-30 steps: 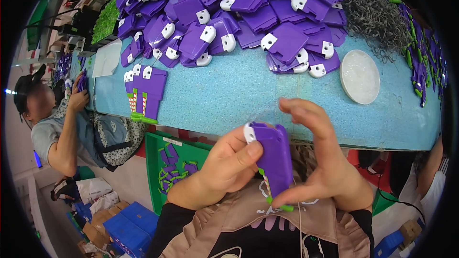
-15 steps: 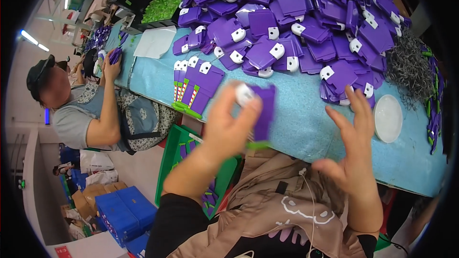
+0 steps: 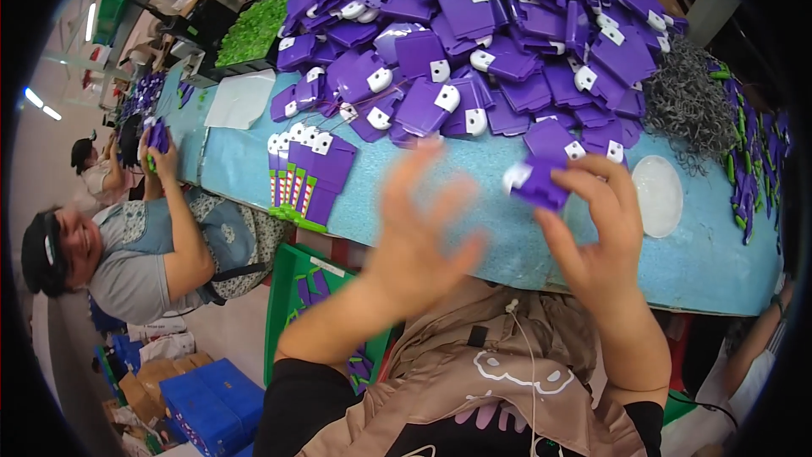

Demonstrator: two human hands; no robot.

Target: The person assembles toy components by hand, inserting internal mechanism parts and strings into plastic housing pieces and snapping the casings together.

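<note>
My right hand pinches a flat purple plastic case piece with a white corner, just above the front of the pile of similar pieces. Smeared by motion, my left hand has its fingers spread over the table's near edge and holds nothing. To its left lies a fanned, overlapping row of purple pieces with white tops, red-and-white striped strips and green ends.
Right of my right hand is a white oval dish. Beyond it lie a heap of grey wire-like parts and green-and-purple strips. A green bin stands below the table. A co-worker sits at left.
My left hand has let go of a purple piece with a green end; the fanned row has gained a piece. My right hand, open before, now grips a purple piece. The view has shifted.
</note>
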